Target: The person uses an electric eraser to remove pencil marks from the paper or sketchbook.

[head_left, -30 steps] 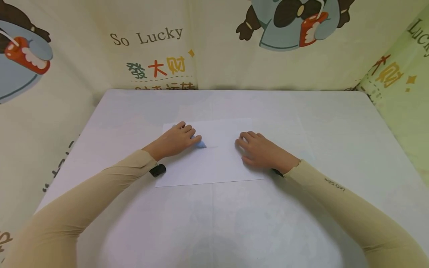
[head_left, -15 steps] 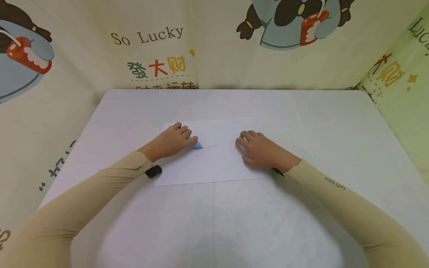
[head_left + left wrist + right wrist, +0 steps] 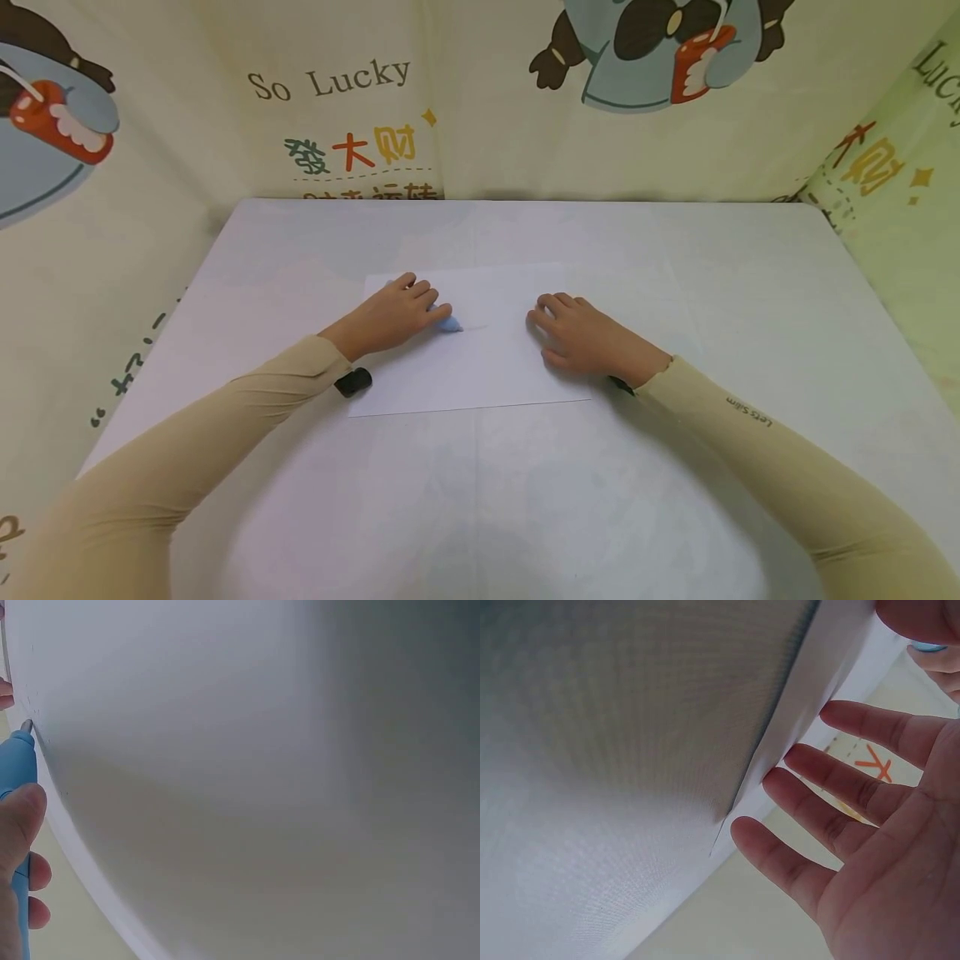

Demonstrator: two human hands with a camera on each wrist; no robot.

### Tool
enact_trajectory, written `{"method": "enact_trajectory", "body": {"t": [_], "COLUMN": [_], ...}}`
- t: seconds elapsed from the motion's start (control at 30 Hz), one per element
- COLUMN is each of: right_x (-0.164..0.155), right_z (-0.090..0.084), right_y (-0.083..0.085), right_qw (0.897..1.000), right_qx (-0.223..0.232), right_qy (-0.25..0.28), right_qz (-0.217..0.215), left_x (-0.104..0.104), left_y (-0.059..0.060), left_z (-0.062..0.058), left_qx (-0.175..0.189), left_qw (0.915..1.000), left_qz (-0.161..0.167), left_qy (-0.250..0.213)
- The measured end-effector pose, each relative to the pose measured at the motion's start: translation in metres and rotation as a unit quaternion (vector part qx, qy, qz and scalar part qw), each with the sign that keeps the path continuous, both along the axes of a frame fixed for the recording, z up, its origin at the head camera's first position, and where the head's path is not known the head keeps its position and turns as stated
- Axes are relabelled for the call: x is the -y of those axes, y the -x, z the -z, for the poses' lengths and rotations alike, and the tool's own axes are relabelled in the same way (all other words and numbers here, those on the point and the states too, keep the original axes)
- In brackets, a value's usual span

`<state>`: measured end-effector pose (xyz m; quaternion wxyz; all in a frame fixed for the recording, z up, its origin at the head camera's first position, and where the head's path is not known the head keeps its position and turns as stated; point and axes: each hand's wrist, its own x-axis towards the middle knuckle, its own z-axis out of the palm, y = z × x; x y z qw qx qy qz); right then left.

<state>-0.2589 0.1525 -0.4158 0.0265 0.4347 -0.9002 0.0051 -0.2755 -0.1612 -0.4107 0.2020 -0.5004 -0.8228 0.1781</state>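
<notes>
My left hand (image 3: 386,315) grips a light-blue pen (image 3: 451,323) between thumb and fingers. In the left wrist view, the pen (image 3: 18,761) has a thick barrel and a grey conical tip, which meets the white sheet of paper (image 3: 480,375). A faint thin line (image 3: 477,327) runs rightward from the tip. Over the right part of the sheet lies my right hand (image 3: 573,337), its fingers spread and slightly bent. Seen from the right wrist, its fingertips (image 3: 776,780) rest at the paper's surface, and it holds nothing.
The paper lies flat on a white table (image 3: 480,500). Printed cloth curtains (image 3: 487,125) hang behind the table and at both sides. A black wrist camera (image 3: 353,382) sits under the left cuff, low over the sheet's left edge.
My left hand slid a little left with the pen, then came back right to about where it was a second ago. My right hand has stayed in place on the paper.
</notes>
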Motion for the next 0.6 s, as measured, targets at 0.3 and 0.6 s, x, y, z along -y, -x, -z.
{"method": "enact_trajectory", "body": {"t": [0.3, 0.6], "right_x": [0.0007, 0.0001], "right_z": [0.0006, 0.0003], "right_y": [0.0004, 0.0012], "right_qw": [1.0, 1.0], "right_qx": [-0.003, 0.003], "right_qy": [0.008, 0.004], "right_qz": [-0.003, 0.0], "left_x": [-0.0039, 0.0008], "left_y": [0.0034, 0.0017], "left_z": [-0.0004, -0.0003], "left_qx": [0.005, 0.01], "left_qw": [1.0, 0.9999], "left_qz": [-0.005, -0.005], "left_qy": [-0.001, 0.003]}}
